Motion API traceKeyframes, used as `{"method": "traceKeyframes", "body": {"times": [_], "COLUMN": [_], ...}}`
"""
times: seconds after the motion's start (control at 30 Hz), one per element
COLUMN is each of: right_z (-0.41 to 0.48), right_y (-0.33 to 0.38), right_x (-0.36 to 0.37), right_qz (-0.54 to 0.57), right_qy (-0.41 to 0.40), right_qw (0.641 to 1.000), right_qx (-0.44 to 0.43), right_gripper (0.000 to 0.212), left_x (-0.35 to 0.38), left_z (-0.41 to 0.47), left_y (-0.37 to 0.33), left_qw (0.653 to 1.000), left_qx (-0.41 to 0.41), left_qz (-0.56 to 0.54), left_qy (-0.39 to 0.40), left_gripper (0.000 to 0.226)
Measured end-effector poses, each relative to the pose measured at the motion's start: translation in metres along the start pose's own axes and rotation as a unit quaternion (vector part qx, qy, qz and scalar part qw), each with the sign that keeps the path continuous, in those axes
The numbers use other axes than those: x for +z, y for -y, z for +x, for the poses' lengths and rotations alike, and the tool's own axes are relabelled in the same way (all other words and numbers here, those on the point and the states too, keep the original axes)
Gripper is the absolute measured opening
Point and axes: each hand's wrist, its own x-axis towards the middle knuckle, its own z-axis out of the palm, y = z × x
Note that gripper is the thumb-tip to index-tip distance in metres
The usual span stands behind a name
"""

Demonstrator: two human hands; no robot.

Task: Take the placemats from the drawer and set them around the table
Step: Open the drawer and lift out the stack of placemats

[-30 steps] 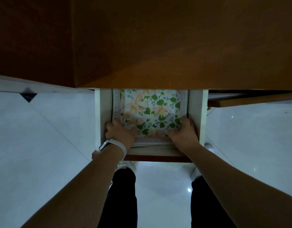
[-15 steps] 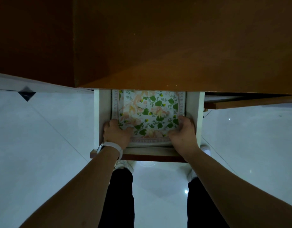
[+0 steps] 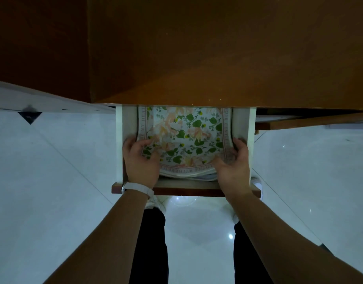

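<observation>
Head view, one open drawer [image 3: 243, 128] under a table [image 3: 217, 58] held one floral stack of placemats [image 3: 186, 136], number unclear, two hands, left hand [image 3: 140, 160] gripped its left edge, right hand [image 3: 232, 162] gripped its right edge.

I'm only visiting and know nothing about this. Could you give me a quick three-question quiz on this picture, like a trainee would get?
1. True or false: the floral placemats lie outside the drawer.
2. Which wrist wears the white wristband? A. left B. right C. neither
3. How many hands grip the placemats?

Key:
1. False. They are inside the open drawer.
2. A.
3. Two. The left hand and the right hand each hold one side of the stack.
</observation>
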Motion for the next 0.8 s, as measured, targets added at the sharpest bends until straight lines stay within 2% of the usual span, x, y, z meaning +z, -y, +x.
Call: {"method": "traceKeyframes", "body": {"times": [0.07,0.13,0.2,0.27,0.4,0.57,0.67,0.73,0.8], "right_z": [0.001,0.003,0.005,0.007,0.005,0.002,-0.001,-0.005,-0.007], "right_y": [0.002,0.002,0.003,0.006,0.006,0.001,-0.004,-0.007,-0.012], "right_x": [0.002,0.003,0.004,0.005,0.002,0.001,0.0,-0.001,0.0], "right_qz": [0.016,0.038,0.056,0.051,0.016,-0.03,-0.07,-0.107,-0.107], "right_qy": [-0.017,-0.029,-0.035,-0.037,-0.047,-0.052,-0.044,-0.044,-0.047], "right_qw": [1.0,0.998,0.996,0.997,0.998,0.998,0.995,0.988,0.986], "right_qx": [0.016,0.041,0.053,0.052,0.032,-0.009,-0.05,-0.101,-0.116], "right_gripper": [0.07,0.073,0.075,0.073,0.063,0.049,0.051,0.055,0.062], "left_x": [0.001,0.004,0.01,0.017,0.027,0.029,0.026,0.023,0.018], "left_z": [-0.001,-0.002,-0.006,-0.009,-0.01,-0.01,-0.014,-0.01,-0.006], "left_y": [0.001,-0.001,-0.007,-0.016,-0.023,-0.031,-0.029,-0.026,-0.025], "left_qw": [1.0,0.999,0.99,0.978,0.953,0.923,0.92,0.935,0.947], "left_qx": [-0.005,-0.029,-0.08,-0.114,-0.171,-0.241,-0.272,-0.265,-0.249], "left_qz": [-0.005,-0.026,-0.094,-0.146,-0.177,-0.191,-0.184,-0.152,-0.13], "left_qy": [-0.01,-0.03,-0.062,-0.098,-0.177,-0.231,-0.213,-0.182,-0.154], "left_gripper": [0.03,0.043,0.061,0.067,0.067,0.071,0.055,0.048,0.045]}}
